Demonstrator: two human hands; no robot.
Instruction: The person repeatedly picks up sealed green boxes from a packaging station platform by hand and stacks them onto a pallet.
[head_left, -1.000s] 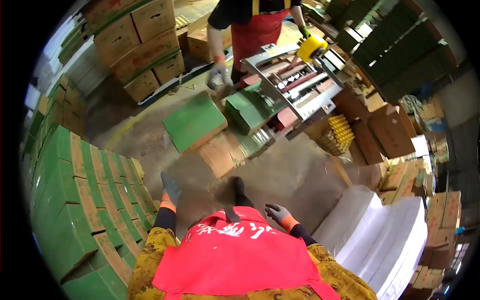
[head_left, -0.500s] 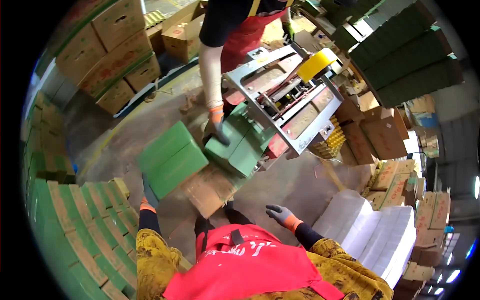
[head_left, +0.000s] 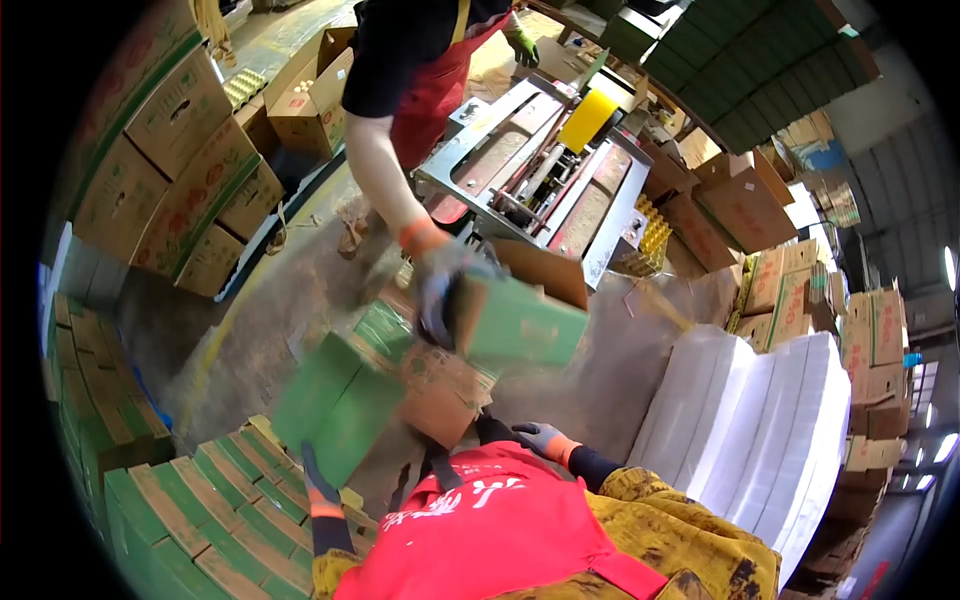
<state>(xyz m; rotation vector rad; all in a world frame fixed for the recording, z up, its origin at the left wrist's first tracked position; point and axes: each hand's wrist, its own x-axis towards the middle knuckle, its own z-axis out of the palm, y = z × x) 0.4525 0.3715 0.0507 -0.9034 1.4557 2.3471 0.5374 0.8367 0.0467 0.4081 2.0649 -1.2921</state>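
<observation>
A closed green carton (head_left: 335, 405), slightly blurred, hangs tilted at the front left. My left hand (head_left: 318, 478), in a grey glove with an orange cuff, presses along its near left side, fingers stretched against the cardboard. My right hand (head_left: 545, 438), gloved alike, is off the carton beside my red apron (head_left: 480, 530); its fingers are extended and hold nothing. A brown carton (head_left: 440, 385) stands just in front of me. Beyond it, a co-worker's blurred gloved hand (head_left: 440, 290) grips another green carton (head_left: 525, 322) with a raised brown flap.
A metal carton-sealing machine (head_left: 540, 180) with a yellow tape roll stands ahead. Stacked green-and-brown cartons (head_left: 220, 500) rise at the left front. White stacked blocks (head_left: 740, 420) are on the right. More cartons (head_left: 190, 160) line the far left; yellow egg trays (head_left: 645, 240) sit beside the machine.
The closed green carton and my left hand have come nearer to me, toward the left stack. The co-worker's hand has lifted and turned the other green carton away from the machine's end.
</observation>
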